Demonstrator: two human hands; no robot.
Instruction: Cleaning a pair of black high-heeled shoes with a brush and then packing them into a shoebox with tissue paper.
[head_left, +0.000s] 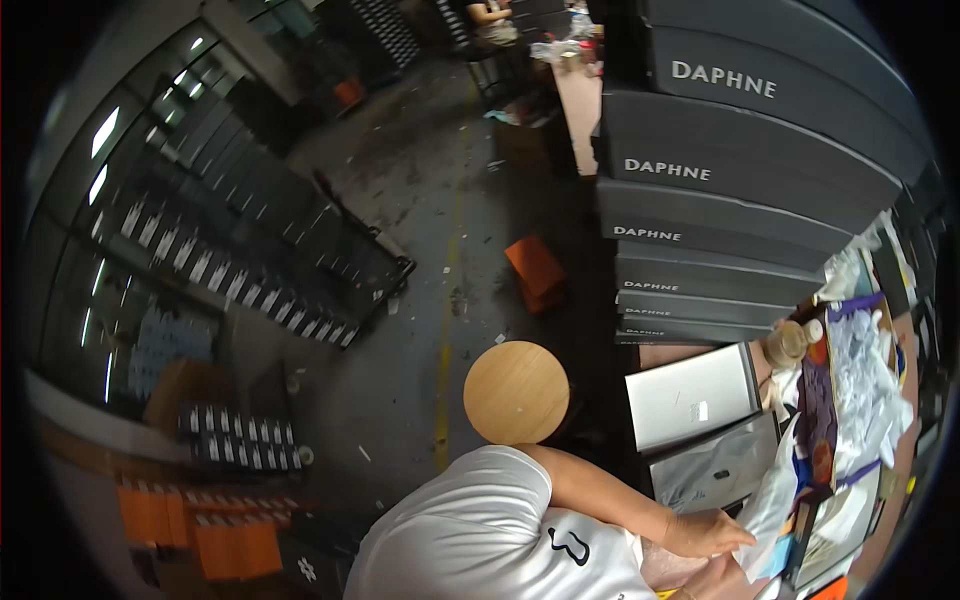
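Note:
My left arm reaches out from a white sleeve toward the table at the lower right. The fingers of my left hand (703,533) are drawn together on the edge of a thin, whitish translucent sheet (770,510), which rises beside the boxes; whether it is paper or plastic I cannot tell. Just below, my right hand (718,578) shows only in part at the lower edge, its fingers hidden. Beyond my hands lies an open box with a white inside (680,405). Between it and my left hand is a dark box part (715,472) with clear film over it.
Tall stacked dark shoeboxes (740,150) rise beyond the table. A tray of crumpled whitish wrapping (865,390) lies at the right. On the floor are a round wooden stool (516,392), an orange box (535,272) and a stack of dark boxes (260,220). Another person (492,22) is far off.

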